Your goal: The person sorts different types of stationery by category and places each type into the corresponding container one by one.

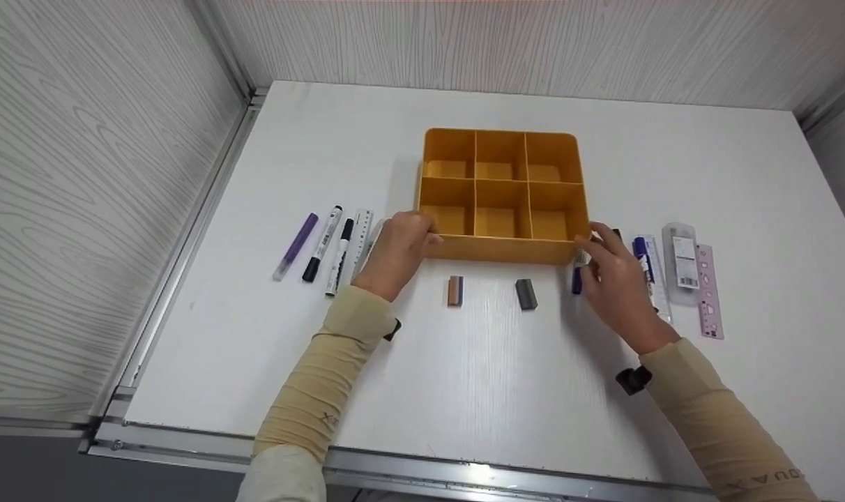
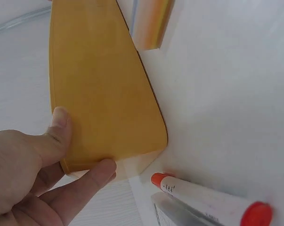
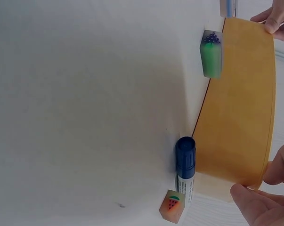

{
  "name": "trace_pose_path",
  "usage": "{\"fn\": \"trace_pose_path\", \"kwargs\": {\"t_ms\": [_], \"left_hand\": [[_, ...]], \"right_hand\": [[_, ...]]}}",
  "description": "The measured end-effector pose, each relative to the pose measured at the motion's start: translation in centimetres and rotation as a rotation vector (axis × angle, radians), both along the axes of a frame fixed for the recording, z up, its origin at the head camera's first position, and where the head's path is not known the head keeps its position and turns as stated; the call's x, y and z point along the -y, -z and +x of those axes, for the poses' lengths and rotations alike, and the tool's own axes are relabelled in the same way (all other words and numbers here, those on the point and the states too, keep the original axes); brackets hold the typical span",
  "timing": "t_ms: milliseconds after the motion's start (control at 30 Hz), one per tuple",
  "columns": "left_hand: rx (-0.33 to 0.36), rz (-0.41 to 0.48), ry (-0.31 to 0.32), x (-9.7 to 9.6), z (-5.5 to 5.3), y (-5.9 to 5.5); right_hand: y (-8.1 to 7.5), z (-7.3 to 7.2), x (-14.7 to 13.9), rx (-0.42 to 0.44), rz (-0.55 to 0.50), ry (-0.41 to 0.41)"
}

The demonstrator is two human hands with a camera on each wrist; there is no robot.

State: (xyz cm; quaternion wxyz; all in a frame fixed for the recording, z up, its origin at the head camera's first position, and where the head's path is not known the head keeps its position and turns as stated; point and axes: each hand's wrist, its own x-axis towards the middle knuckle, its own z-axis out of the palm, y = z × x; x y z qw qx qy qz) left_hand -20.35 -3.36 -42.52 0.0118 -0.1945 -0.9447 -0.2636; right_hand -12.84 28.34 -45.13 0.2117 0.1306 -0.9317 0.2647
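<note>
A yellow-orange box [image 1: 506,249] with several bare compartments sits near the middle of the table. My left hand [image 1: 398,251] grips its near left corner, thumb on the front wall in the left wrist view. At the near right corner, my right hand [image 1: 614,282] pinches the wall between thumb and fingers. Two small block erasers, one orange and blue [image 1: 455,291], one grey-looking [image 1: 526,294], lie before the box. Beside the right corner is a blue-capped marker [image 3: 185,157], with a watermelon-print eraser [image 3: 172,206] by it. A red-capped marker [image 2: 207,200] lies near the left corner.
Left of the box lie a purple marker [image 1: 297,245], black-and-white markers [image 1: 323,244] and a clear ruler [image 1: 361,240]. On the right are a blue marker [image 1: 642,254], another clear ruler [image 1: 659,279], a clear plastic case [image 1: 682,263] and a pink ruler [image 1: 710,293]. Panels wall the table.
</note>
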Motion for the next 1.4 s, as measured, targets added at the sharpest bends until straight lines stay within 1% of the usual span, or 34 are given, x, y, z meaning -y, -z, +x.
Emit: {"fn": "trace_pose_path", "kwargs": {"t_ms": [67,233,333,400,467,500,533,600,700,800,867,967,1033,1167,1300,1400], "left_hand": [[-0.012,-0.011,-0.004,-0.1,0.0,0.0],[-0.055,-0.038,-0.012,-0.2,0.3,0.2],[-0.084,-0.029,-0.015,-0.2,0.4,0.5],[-0.108,-0.025,-0.013,-0.3,0.5,0.7],[-0.13,-0.023,-0.01,-0.2,0.6,0.9],[-0.137,-0.018,-0.008,-0.2,0.6,1.0],[-0.142,-0.012,-0.005,-0.2,0.6,1.0],[-0.149,0.002,0.003,-0.2,0.6,1.1],[-0.158,0.018,0.01,-0.1,0.6,1.0],[-0.159,0.021,0.01,0.0,0.6,1.0],[-0.156,0.022,0.01,0.1,0.5,1.1],[-0.148,0.027,0.009,0.2,0.4,1.0],[-0.141,0.024,0.007,0.2,0.4,1.0],[-0.12,0.012,-0.001,0.2,0.3,1.0],[-0.109,0.002,-0.008,0.1,0.3,1.0],[-0.115,-0.004,-0.008,0.1,0.3,1.0]], "right_hand": [[0.0,0.1,0.0,-0.009,0.009,0.0],[0.0,0.3,-0.1,0.016,0.005,-0.002],[-0.2,0.4,-0.3,0.058,0.008,-0.02],[-0.3,0.5,-0.8,0.103,0.021,-0.038],[-0.5,0.8,-1.3,0.165,0.037,-0.044],[-0.6,0.9,-1.8,0.182,0.038,-0.044],[-0.7,1.1,-2.3,0.207,0.035,-0.032],[-1.1,1.4,-3.5,0.245,0.031,0.019],[-1.6,1.7,-5.9,0.247,0.031,0.128],[-2.0,2.0,-8.5,0.296,0.062,0.251],[-2.0,2.2,-10.2,0.377,0.088,0.32],[-1.7,2.4,-11.9,0.516,0.14,0.39],[-1.3,2.5,-12.5,0.565,0.16,0.408],[-0.4,2.7,-12.6,0.601,0.15,0.422],[0.4,2.8,-12.2,0.604,0.142,0.42],[0.7,2.8,-12.0,0.586,0.146,0.414]]}}
